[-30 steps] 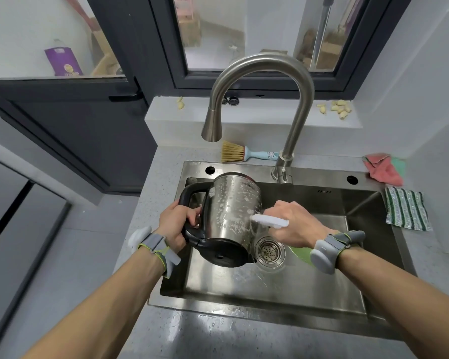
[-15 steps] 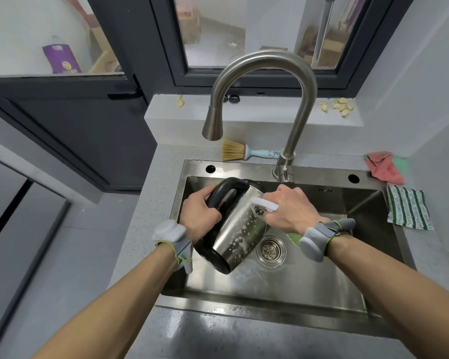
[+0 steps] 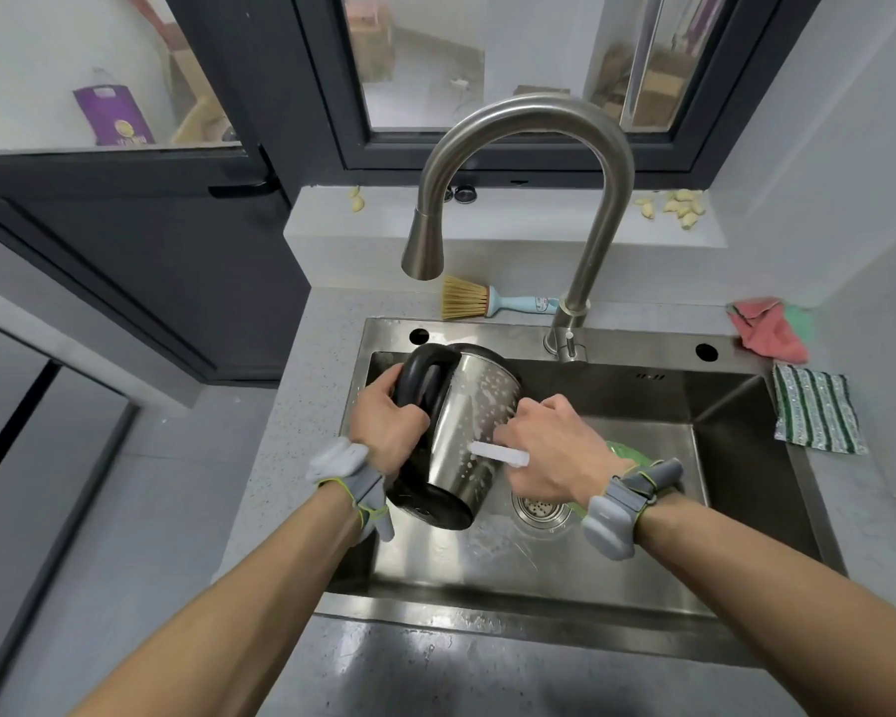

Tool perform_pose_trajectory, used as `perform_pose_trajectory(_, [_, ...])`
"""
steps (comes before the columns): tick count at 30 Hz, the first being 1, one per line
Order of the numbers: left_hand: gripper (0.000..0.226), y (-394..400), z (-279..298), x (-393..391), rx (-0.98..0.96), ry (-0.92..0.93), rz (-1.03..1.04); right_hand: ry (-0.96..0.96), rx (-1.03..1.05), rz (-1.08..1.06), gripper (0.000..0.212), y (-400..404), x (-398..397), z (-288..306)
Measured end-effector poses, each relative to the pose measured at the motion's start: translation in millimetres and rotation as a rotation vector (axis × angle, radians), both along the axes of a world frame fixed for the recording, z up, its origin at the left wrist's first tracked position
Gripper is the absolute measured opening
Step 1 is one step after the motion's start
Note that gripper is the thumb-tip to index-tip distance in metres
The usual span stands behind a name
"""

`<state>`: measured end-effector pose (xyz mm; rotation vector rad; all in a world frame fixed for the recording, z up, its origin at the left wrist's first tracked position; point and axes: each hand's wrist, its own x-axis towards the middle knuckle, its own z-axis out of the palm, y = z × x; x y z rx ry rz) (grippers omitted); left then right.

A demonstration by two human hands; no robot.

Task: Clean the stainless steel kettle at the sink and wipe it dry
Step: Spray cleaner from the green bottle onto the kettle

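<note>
Kettle (image 3: 466, 432), soap-flecked, is held tilted over the sink (image 3: 616, 577), its handle gripped by the left hand (image 3: 389, 426); a white brush (image 3: 500, 454) is clasped by the right hand (image 3: 554, 452) against it.

- A dark grey metal-framed window (image 3: 513, 69) sits behind a pale grey speckled ledge (image 3: 513, 230).
- A dark grey door with a glass pane (image 3: 125, 225) stands at the left.
- Plain white walls (image 3: 823, 147) close the right corner.
- Daylight falls through the panes onto the grey speckled stone countertop (image 3: 280, 483).

Brushed steel kettle (image 3: 474, 432) with glossy black plastic handle; wet matt steel sink (image 3: 616, 571).
</note>
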<state>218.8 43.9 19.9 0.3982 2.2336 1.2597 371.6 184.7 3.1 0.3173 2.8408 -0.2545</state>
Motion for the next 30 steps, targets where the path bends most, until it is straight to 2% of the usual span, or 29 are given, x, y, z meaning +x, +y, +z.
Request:
perform_pose_trajectory(5, [0.066, -3, -9, -15, 0.064, -0.171, 0.186, -0.080, -0.042, -0.008, 0.011, 9, 6, -3])
perform_pose_trajectory(8, [0.063, -7, -10, -24, 0.181, -0.352, 0.306, -0.059, -0.128, -0.061, 0.006, 15, 12, -9])
perform_pose_trajectory(12, [0.058, -12, -7, -31, 0.253, -0.571, 0.395, -0.022, -0.126, -0.122, 0.022, 22, 15, -9])
perform_pose_trajectory(14, [0.058, -15, -9, -35, 0.224, -0.689, 0.400, 0.063, -0.269, -0.242, 0.027, 23, 17, -9])
perform_pose_trajectory(16, [0.067, -21, -9, -37, 0.159, -0.791, 0.355, 0.112, -0.430, -0.384, 0.022, 25, 15, -8])
perform_pose_trajectory(19, [0.057, -26, -8, -36, 0.125, -0.898, 0.301, 0.127, -0.389, -0.420, 0.022, 31, 12, -5])
perform_pose_trajectory(22, [0.041, -30, -10, -35, 0.184, -0.975, 0.292, 0.157, -0.384, -0.465, 0.018, 36, 12, -5])
perform_pose_trajectory(25, [0.049, -33, -14, -39, 0.193, -1.008, 0.225, 0.154, -0.367, -0.530, 0.017, 43, 12, -6])
perform_pose_trajectory(30, [0.049, -29, -17, -47, 0.221, -0.935, 0.228, 0.119, -0.346, -0.482, 0.015, 44, 15, -4])
